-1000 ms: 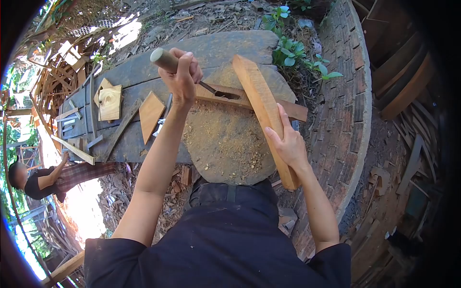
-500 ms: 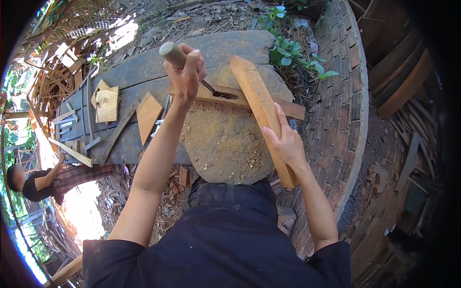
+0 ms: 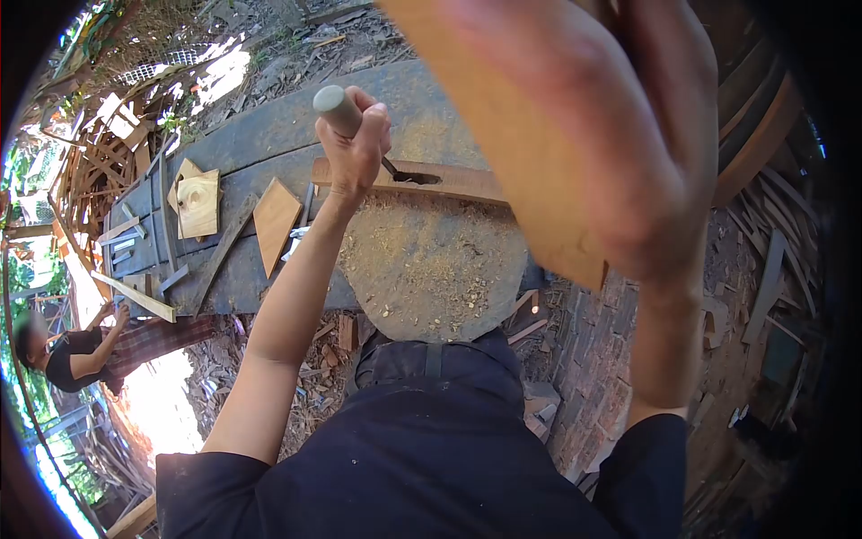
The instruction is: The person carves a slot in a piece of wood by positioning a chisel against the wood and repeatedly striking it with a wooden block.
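Observation:
My left hand [image 3: 355, 148] is closed around the thick handle of a chisel [image 3: 336, 106]. The chisel's blade tip rests at the left end of a dark slot cut in a wooden rail [image 3: 471, 183]. That rail lies across a round slab [image 3: 422, 251] strewn with wood chips. Close to the camera, my right hand [image 3: 628, 135] grips a heavy wooden bar [image 3: 530, 171], raised and slightly blurred; the bar's upper end runs out of view and it covers the rail's right end.
Wood offcuts [image 3: 197, 205] and a pointed board [image 3: 277, 220] lie on the dark bench [image 3: 242, 135] to the left. At far left another person [image 3: 76, 355] is near the bench end. A brick wall [image 3: 593, 350] runs along the right, with stacked timber beyond.
My right hand has lifted the wooden bar from beside the slab up toward the camera. My left hand and the chisel have shifted only slightly. The other person's arms have moved.

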`<state>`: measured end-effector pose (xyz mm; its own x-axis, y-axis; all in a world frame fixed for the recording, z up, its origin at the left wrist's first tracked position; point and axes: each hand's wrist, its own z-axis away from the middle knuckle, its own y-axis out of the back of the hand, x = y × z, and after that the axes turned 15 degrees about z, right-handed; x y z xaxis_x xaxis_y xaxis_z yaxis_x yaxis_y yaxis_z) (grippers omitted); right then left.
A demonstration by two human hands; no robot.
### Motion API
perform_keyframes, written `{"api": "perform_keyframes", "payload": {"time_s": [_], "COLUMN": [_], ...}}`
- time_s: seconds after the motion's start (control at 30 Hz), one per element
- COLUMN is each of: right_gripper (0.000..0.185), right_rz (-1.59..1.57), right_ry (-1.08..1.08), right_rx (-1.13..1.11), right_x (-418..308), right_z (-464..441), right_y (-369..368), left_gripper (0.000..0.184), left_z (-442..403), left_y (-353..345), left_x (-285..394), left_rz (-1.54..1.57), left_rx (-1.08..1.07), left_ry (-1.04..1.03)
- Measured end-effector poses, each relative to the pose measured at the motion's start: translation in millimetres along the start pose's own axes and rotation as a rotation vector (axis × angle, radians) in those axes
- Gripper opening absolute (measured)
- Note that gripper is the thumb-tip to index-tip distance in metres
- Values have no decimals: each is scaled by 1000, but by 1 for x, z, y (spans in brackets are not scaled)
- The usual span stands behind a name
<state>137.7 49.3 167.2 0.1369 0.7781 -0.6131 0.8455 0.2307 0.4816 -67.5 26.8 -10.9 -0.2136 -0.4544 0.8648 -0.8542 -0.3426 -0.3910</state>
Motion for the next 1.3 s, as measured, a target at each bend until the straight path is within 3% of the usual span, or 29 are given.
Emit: {"api": "perform_keyframes", "payload": {"time_s": [0.03,0.07,0.1,0.13,0.27,0.33,0.37,0.43,0.47,0.57,0.7,0.77,0.83,0.9,1.03,1.13,1.17,1.23,1.3], "right_gripper": [39,64,60,50,52,59,59,54,67,72,75,76,77,78,79,79,79,79,78], "right_rz": [190,308,417,615,639,333,327,223,157,305,538,652,649,648,629,571,505,438,319], "right_ry": [125,62,-60,-80,-12,-35,-28,36,-137,-365,-530,-724,-758,-806,-899,-912,-888,-860,-895], "right_rx": [48,-199,-430,-597,-495,-376,-382,-142,-305,-447,-620,-717,-737,-746,-756,-780,-756,-737,-677], "right_x": [-6,-13,-4,3,12,0,4,16,19,63,111,119,124,124,117,117,120,121,118], "right_z": [-6,-11,-3,2,-7,-24,-24,-15,-5,48,119,139,151,158,153,159,166,178,184], "right_y": [-1,0,-13,-19,-13,-3,-6,-11,-9,-22,-30,-29,-29,-27,-34,-27,-20,-16,-15], "left_gripper": [15,12,10,9,6,5,6,12,12,14,14,13,14,13,11,17,17,23,27], "left_z": [-1,-2,-5,-4,13,13,8,9,12,20,27,21,12,-10,-28,-20,-14,4,14], "left_y": [5,11,18,15,-9,-5,-3,0,8,10,12,9,0,1,12,23,29,46,61], "left_x": [-3,-6,-13,-30,-10,-5,-3,-5,-11,-12,-5,-6,-7,-7,20,43,40,22,2], "left_rz": [-1,-95,-189,-66,-98,-82,-60,-34,77,244,59,-236,-162,440,394,-230,-230,-929,-1055], "left_rx": [-2,-44,-84,-64,64,80,75,122,180,299,77,-301,-189,185,116,-100,-100,-481,-473], "left_ry": [0,-107,-219,-238,-193,-149,-136,-107,-67,-48,-33,2,49,-49,-22,378,379,181,220]}}
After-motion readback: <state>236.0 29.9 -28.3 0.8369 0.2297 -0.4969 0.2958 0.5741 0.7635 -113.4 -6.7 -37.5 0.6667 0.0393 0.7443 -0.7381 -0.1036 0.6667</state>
